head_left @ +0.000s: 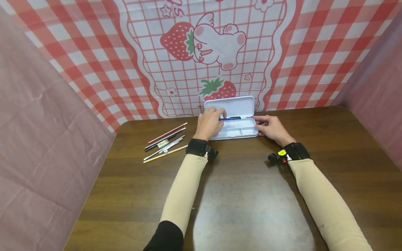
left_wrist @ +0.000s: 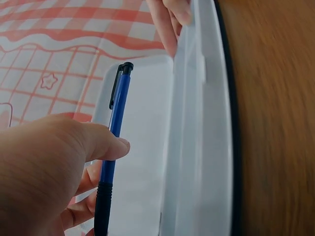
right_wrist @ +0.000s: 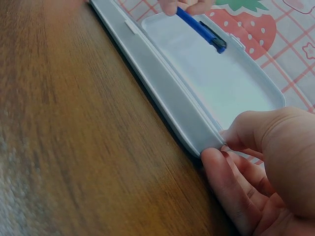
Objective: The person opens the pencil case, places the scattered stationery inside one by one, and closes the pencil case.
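Observation:
A white pencil case (head_left: pixel 224 134) lies open near the table's back edge, its lid (head_left: pixel 240 106) raised against the cloth behind. Between thumb and fingers, my left hand (head_left: pixel 208 122) pinches a blue pen (left_wrist: pixel 118 108) with a black clip and dark ribbed grip. The pen is over the case, its clip end pointing toward the right. At the case's right end, my right hand (head_left: pixel 272 129) holds the corner, thumb on top and fingers against the outer side, as the right wrist view shows. Dividers split the case's base into compartments.
Left of the case lie a red pencil (head_left: pixel 166 133), dark pencils or pens (head_left: pixel 150 146), a small eraser (head_left: pixel 163 144), silver-white pens (head_left: pixel 172 143) and a yellow pencil (head_left: pixel 163 154). A checked strawberry cloth (head_left: pixel 125 69) hangs behind the wooden table (head_left: pixel 238 202); pink cloth flanks both sides.

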Motion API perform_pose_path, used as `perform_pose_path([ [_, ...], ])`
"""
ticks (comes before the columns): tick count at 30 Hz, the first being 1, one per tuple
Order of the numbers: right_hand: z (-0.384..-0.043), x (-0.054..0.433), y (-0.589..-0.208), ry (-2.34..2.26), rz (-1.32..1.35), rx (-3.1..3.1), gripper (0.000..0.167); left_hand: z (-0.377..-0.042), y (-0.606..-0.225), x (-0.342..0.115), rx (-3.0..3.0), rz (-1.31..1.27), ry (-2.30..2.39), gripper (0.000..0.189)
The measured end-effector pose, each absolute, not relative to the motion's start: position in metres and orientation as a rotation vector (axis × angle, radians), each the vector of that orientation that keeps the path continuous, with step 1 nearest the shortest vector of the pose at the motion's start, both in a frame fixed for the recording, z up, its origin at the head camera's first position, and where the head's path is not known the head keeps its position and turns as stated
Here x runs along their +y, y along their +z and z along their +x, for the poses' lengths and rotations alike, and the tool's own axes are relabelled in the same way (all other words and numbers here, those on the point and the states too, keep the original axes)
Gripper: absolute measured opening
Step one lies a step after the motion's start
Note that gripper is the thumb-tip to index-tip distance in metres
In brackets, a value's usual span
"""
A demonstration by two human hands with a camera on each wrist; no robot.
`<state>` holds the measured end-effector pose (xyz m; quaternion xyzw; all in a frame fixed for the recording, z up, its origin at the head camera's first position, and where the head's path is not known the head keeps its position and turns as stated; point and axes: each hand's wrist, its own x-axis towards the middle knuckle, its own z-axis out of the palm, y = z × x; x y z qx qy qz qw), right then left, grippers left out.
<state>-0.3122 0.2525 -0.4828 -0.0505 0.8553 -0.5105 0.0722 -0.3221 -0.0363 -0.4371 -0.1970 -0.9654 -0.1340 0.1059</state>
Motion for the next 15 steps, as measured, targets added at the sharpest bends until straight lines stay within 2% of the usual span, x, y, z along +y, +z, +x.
perform_pose_path([
  [10,-0.313,0.254,-0.484,-1.540,-0.153,2.571,0.051,-0.321,-0.429,-0.018,-2.794,-0.600,-0.401,0.023],
  [14,-0.313,0.253,-0.484,-1.552,-0.163,2.568,0.052,-0.323,-0.434,-0.017,-2.793,-0.604,-0.399,0.025],
  [15,-0.313,0.253,-0.484,-1.552,-0.164,2.571,0.052,-0.334,-0.446,-0.016,-2.795,-0.600,-0.396,0.025],
])
